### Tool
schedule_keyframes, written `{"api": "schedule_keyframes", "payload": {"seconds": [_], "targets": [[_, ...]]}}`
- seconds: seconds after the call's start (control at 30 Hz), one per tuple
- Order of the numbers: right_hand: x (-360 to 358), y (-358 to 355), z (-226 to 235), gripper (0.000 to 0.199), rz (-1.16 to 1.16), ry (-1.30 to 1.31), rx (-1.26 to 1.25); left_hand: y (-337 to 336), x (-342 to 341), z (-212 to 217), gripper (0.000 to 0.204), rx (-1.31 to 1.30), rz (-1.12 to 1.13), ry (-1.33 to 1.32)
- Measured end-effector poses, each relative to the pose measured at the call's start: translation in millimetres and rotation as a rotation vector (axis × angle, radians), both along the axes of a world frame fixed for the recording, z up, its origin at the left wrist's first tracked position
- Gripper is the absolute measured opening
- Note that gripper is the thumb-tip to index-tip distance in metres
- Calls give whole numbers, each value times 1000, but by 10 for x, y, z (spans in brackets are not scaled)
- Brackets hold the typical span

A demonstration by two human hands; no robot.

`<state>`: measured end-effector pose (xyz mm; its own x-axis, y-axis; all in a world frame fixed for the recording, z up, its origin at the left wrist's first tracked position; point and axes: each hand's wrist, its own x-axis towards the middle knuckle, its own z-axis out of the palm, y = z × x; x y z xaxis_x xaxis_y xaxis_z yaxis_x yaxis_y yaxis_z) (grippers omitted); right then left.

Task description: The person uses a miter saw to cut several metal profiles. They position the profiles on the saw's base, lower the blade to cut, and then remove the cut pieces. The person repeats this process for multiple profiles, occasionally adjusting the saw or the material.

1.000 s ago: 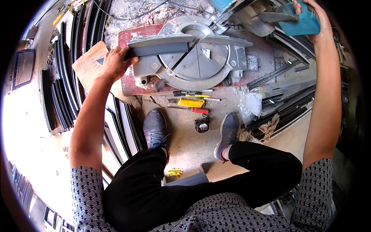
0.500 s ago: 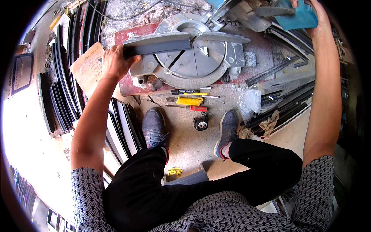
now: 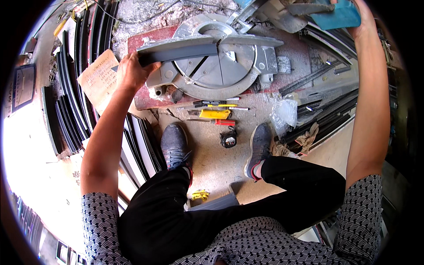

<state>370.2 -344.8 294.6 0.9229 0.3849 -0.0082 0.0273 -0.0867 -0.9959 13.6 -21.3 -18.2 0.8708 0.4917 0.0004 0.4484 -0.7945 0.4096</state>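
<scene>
My left hand (image 3: 132, 73) is closed on the left end of a dark grey profile strip (image 3: 185, 53), thumb in front and fingers over the top. The strip lies along the fence of a silver miter saw (image 3: 238, 79), its right end close to the gap at the middle of the fence. At the upper right my right hand (image 3: 365, 27) is wrapped round the teal handle part (image 3: 338, 17) of the saw's raised head. Some of its fingers are cut off by the picture's top edge.
Before the saw lie markers (image 3: 212, 102), a yellow utility knife (image 3: 214, 114), a red-handled screwdriver (image 3: 223, 122) and a tape measure (image 3: 229, 139). Dark profiles lie in bundles at left (image 3: 66, 106) and right (image 3: 327, 117). A cardboard piece (image 3: 99, 79) stands beside my left wrist.
The whole scene has shifted slightly left and up in the picture. Both hands keep their grips, and the strip stays against the fence.
</scene>
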Motion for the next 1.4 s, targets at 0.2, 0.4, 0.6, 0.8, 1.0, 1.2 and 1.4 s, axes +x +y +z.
{"api": "schedule_keyframes", "payload": {"seconds": [0.2, 0.4, 0.6, 0.8, 1.0, 1.2, 1.4], "targets": [[-25, 1, -22, 15, 16, -49, -18, -20, -8, -51, 78, 15, 19, -17], [32, -5, 0, 14, -13, 26, -6, -15, 28, -94, 79, -3, 17, -13], [4, 22, -8, 15, 13, 7, -13, 18, 17, -141, 79, 4, -3, -24], [-25, 24, -4, 14, -2, 30, -16, 27, 14, -112, 81, 18, -7, 25], [-22, 21, -15, 14, -11, 8, 3, -13, 25, -32, 81, 32, -2, 51], [-28, 25, -42, 13, 12, -37, 15, -32, 18, 48, 75, -18, 7, 48], [20, 3, -6, 13, -3, 16, 2, -79, 36, 109, 70, -59, 15, 37]]}}
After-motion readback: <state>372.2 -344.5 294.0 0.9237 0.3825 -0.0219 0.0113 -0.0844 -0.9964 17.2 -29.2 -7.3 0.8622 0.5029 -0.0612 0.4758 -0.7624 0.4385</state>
